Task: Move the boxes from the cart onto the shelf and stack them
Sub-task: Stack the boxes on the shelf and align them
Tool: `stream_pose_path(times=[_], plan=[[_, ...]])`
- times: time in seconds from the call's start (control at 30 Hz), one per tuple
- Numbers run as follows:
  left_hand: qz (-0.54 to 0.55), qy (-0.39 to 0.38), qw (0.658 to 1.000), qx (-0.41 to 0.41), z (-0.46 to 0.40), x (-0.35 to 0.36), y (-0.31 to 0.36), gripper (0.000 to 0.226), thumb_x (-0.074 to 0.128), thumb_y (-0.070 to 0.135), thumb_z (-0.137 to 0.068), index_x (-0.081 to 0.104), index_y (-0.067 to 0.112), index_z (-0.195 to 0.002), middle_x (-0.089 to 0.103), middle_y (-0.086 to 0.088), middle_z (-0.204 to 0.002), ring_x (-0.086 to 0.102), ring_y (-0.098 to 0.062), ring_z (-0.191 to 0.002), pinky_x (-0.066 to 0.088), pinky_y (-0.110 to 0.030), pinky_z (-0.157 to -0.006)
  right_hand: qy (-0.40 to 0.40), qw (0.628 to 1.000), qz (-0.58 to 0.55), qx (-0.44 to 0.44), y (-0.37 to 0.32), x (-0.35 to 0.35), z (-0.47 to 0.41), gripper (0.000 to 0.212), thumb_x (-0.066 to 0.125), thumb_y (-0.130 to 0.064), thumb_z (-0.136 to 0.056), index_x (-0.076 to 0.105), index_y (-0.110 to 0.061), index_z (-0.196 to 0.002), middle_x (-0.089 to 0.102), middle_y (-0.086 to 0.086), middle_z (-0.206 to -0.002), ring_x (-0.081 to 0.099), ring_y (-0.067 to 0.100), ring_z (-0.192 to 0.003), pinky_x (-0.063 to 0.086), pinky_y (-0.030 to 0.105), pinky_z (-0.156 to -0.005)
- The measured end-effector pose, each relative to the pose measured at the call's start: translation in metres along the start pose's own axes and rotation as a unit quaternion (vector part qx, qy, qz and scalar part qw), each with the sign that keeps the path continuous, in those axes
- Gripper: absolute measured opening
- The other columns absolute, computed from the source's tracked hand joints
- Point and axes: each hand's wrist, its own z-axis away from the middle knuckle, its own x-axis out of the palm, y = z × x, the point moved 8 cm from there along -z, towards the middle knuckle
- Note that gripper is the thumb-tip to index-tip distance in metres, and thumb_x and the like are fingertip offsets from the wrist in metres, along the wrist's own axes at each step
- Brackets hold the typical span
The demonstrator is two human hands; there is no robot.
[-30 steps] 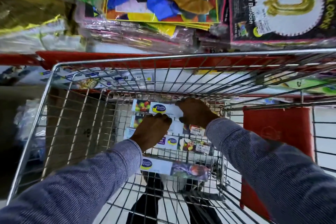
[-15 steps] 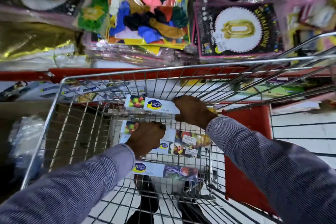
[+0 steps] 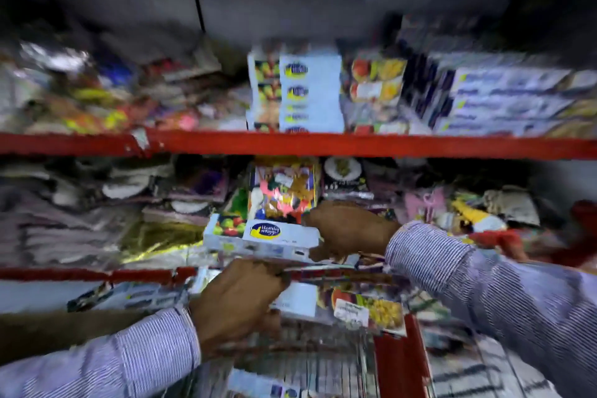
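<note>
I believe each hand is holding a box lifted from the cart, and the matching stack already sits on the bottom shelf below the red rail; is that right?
Not quite. The head view shows the right hand and left hand each holding a box, but the matching stack sits on the upper shelf, above the top red rail, not on the bottom shelf.

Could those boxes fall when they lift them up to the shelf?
Maybe. The right hand grips only one end of the top box, so its far end might tip and slide out. The left hand carries a second box at the same time, so neither hand is free to catch a slip. The stack of boxes on the upper shelf is already tall, and a bump might topple it.
</note>
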Motion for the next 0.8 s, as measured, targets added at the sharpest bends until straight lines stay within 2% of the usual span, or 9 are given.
stream_pose_path(times=[0.07,0.17,0.23,0.33,0.43,0.57,0.7,0.8], plan=[[-0.006,0.014,1.0,-0.023,-0.006,-0.055,-0.013,0.061,0.069,0.058,-0.059,0.057,0.03,-0.113,0.075,0.005,-0.098,0.071,-0.021,-0.085,0.053,-0.03,-0.058,0.026,0.999,0.031,0.002,-0.004,-0.055,0.012,0.044,0.074,-0.039,-0.078,0.061,-0.009,-0.109,0.067,0.016,-0.109,0.062,0.032,-0.102,0.037,0.03,-0.068],[-0.005,0.022,0.999,-0.034,-0.022,-0.111,-0.03,0.055,0.067,0.064,-0.067,0.064,0.03,-0.11,0.073,0.004,-0.099,0.068,-0.021,-0.088,0.044,-0.032,-0.059,0.065,0.996,0.057,0.015,-0.004,-0.118,0.02,0.048,0.075,-0.042,-0.075,0.06,-0.012,-0.11,0.066,0.014,-0.11,0.062,0.032,-0.101,0.042,0.033,-0.069],[-0.005,0.039,0.998,-0.053,-0.033,-0.146,-0.043,0.053,0.065,0.061,-0.069,0.065,0.028,-0.11,0.072,0.003,-0.096,0.066,-0.021,-0.088,0.037,-0.032,-0.059,0.097,0.993,0.07,0.024,0.001,-0.157,0.026,0.045,0.075,-0.042,-0.072,0.061,-0.016,-0.107,0.067,0.013,-0.107,0.064,0.032,-0.097,0.046,0.033,-0.07],[0.001,0.045,0.996,-0.071,-0.053,-0.182,-0.061,0.053,0.061,0.061,-0.064,0.065,0.029,-0.105,0.071,0.004,-0.089,0.065,-0.019,-0.083,0.048,-0.031,-0.063,0.119,0.99,0.077,0.028,0.011,-0.193,0.03,0.035,0.075,-0.038,-0.074,0.062,-0.018,-0.099,0.068,0.009,-0.101,0.062,0.029,-0.09,0.048,0.035,-0.07],[-0.016,0.055,0.995,-0.08,-0.074,-0.206,-0.072,0.048,0.066,0.063,-0.064,0.065,0.026,-0.095,0.07,0.003,-0.082,0.063,-0.02,-0.078,0.049,-0.033,-0.063,0.128,0.989,0.065,0.045,0.027,-0.212,0.027,0.035,0.074,-0.033,-0.078,0.063,-0.014,-0.106,0.068,0.009,-0.108,0.063,0.029,-0.098,0.051,0.036,-0.074],[-0.001,0.056,0.995,-0.086,-0.101,-0.222,-0.076,0.043,0.074,0.055,-0.067,0.07,0.021,-0.094,0.07,-0.001,-0.08,0.063,-0.023,-0.076,0.042,-0.031,-0.058,0.121,0.986,0.078,0.087,0.058,-0.219,0.008,0.062,0.069,-0.033,-0.085,0.046,-0.011,-0.138,0.05,0.014,-0.138,0.048,0.033,-0.126,0.044,0.041,-0.102],[0.002,0.03,0.996,-0.089,-0.121,-0.217,-0.083,0.043,0.076,0.048,-0.069,0.071,0.017,-0.098,0.071,-0.008,-0.086,0.062,-0.028,-0.08,0.046,-0.033,-0.06,0.117,0.983,0.059,0.13,0.09,-0.211,-0.023,0.06,0.069,-0.032,-0.085,0.046,-0.012,-0.137,0.048,0.015,-0.139,0.045,0.034,-0.129,0.04,0.04,-0.104],[0.006,0.018,0.996,-0.085,-0.134,-0.206,-0.094,0.044,0.077,0.048,-0.071,0.071,0.016,-0.1,0.07,-0.011,-0.091,0.062,-0.03,-0.086,0.044,-0.033,-0.062,0.115,0.981,0.057,0.143,0.11,-0.204,-0.053,0.059,0.07,-0.034,-0.083,0.048,-0.015,-0.135,0.048,0.015,-0.138,0.045,0.036,-0.128,0.042,0.046,-0.104]])
